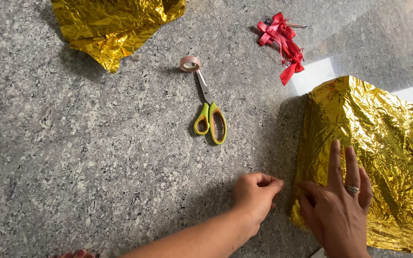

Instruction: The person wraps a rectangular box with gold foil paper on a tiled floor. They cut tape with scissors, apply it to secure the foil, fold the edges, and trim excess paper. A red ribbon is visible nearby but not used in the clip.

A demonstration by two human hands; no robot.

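Observation:
A box wrapped in crinkled gold foil [378, 143] lies on the grey speckled stone floor [96, 157] at the right. My right hand [340, 200] rests flat on its near left part, fingers spread, a ring on one finger. My left hand [256, 193] hovers just left of the wrapped box with its fingers curled in, near the foil's lower left edge; whether it pinches anything is hidden.
Scissors with green and orange handles [210, 112] lie in the middle, their tips touching a small roll of tape [190, 63]. A bunch of red ribbon [283, 40] with a pen lies at the top right. A loose gold foil sheet [113, 24] sits at the top left.

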